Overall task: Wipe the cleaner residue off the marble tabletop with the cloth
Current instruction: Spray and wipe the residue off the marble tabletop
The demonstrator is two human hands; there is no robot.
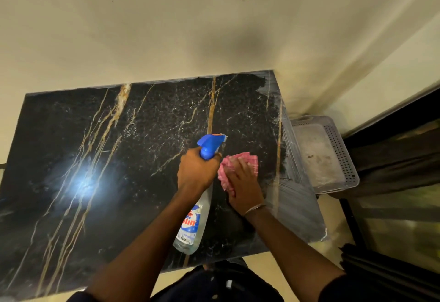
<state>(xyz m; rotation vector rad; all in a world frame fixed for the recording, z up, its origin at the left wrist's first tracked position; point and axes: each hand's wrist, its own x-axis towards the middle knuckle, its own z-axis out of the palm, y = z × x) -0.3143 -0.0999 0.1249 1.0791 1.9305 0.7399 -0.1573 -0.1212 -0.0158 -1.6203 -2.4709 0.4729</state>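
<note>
The right hand (pixel 242 182) presses flat on the cloth (pixel 238 166) on the table (pixel 95 158). Hazy residue (pixel 285 197) lies just right of the cloth. The left hand (pixel 197 170) grips the bottle (pixel 195 220).

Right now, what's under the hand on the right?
A pink cloth lies under the right hand, pressed on the black marble tabletop. The marble beneath the cloth is covered, so any residue there is hidden.

Grey perforated basket (pixel 342 149) beside wall (pixel 166 27)

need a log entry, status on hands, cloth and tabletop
Left hand gripping spray bottle. Right hand flat on pink cloth, on marble tabletop. Hazy streaks along right edge. Nothing blocking.
</note>
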